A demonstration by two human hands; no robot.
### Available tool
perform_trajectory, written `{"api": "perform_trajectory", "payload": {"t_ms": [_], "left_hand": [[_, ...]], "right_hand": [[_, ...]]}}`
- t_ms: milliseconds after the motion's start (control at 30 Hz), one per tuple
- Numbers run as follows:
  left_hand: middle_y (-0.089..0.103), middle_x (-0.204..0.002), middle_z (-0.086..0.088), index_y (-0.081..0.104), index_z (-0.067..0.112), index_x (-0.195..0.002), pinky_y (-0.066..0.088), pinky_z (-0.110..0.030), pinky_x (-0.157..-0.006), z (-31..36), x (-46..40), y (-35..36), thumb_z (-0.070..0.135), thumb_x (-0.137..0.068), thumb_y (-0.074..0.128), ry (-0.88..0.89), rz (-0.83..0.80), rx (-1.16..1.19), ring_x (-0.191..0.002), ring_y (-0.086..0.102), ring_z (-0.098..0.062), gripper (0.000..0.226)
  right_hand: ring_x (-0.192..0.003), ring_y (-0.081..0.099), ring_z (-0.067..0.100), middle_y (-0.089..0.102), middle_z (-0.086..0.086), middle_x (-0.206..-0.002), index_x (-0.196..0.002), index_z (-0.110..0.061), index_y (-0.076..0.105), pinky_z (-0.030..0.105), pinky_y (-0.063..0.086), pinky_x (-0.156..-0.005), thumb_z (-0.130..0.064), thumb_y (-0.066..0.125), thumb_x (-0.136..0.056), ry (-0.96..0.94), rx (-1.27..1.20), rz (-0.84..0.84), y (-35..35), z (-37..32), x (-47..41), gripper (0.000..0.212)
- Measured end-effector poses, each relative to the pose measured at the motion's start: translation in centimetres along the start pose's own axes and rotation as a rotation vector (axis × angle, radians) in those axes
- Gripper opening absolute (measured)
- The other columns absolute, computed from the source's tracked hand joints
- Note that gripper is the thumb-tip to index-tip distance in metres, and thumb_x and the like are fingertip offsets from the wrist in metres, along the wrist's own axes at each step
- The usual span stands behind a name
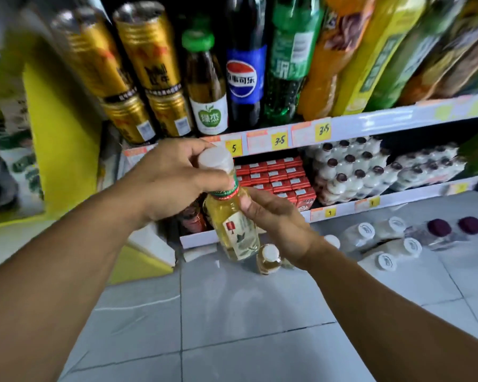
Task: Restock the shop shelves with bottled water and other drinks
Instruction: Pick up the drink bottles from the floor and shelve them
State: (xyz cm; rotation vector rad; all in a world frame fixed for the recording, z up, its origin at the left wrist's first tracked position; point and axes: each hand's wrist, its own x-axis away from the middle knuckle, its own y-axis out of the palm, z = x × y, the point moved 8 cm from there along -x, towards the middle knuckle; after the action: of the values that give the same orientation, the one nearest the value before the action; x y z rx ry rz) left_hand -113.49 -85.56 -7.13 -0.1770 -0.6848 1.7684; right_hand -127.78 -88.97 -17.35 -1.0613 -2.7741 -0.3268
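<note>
The shelf's price tags (pixel 279 141) read 5, 3.5, 3.5; the green-capped bottle (pixel 208 86) reads 绿杰.

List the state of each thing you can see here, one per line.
Tea bottle: capped, tilted, held in both hands.
Left hand: grips the bottle's neck below the cap.
Right hand: holds the bottle's body.
Small bottle: capped, upright on the floor.
White-capped bottles: capped, on the floor.
</note>
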Motion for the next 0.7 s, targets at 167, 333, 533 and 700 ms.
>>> {"api": "perform_trajectory", "payload": {"t_ms": [167,333,533,700], "left_hand": [[0.076,-0.087,0.0,0.075,0.02,-0.089,0.053,-0.032,-0.082,8.5,2.2,-5.2,0.02,-0.071,0.082,0.092,0.056,0.144,-0.082,0.07,-0.012,0.02],[0.076,-0.083,-0.002,0.076,0.019,-0.084,0.055,-0.039,-0.077,16.3,4.7,-10.4,0.031,-0.059,0.08,0.235,0.189,0.321,-0.08,0.072,-0.021,0.028],[0.078,-0.094,0.004,0.076,0.017,-0.098,0.052,-0.032,-0.084,24.0,6.9,-14.2,0.027,-0.068,0.084,0.423,0.244,0.419,-0.089,0.072,-0.013,0.032],[0.077,-0.095,0.0,0.075,0.02,-0.099,0.058,-0.047,-0.086,27.4,8.1,-15.7,0.024,-0.079,0.076,0.471,0.306,0.427,-0.093,0.073,-0.022,0.021]], "right_hand": [[-0.122,0.063,0.014,0.071,-0.004,-0.125,-0.126,-0.025,0.068,0.04,0.046,-0.108,-0.045,0.061,-0.091,-0.151,0.076,0.037,0.4,-10.5,1.2,0.041],[-0.089,0.068,-0.002,0.075,-0.014,-0.103,-0.126,-0.025,0.063,0.012,0.052,-0.074,-0.039,0.069,-0.091,-0.289,0.18,-0.001,1.7,-20.7,3.6,0.038],[-0.103,0.071,0.015,0.075,-0.003,-0.113,-0.129,-0.028,0.06,0.025,0.056,-0.079,-0.036,0.077,-0.083,-0.366,0.276,-0.025,3.2,-28.9,5.6,0.05],[-0.095,0.074,0.011,0.077,-0.009,-0.103,-0.121,-0.033,0.062,0.023,0.059,-0.08,-0.042,0.076,-0.077,-0.426,0.339,0.031,3.4,-33.1,6.4,0.048]]}}
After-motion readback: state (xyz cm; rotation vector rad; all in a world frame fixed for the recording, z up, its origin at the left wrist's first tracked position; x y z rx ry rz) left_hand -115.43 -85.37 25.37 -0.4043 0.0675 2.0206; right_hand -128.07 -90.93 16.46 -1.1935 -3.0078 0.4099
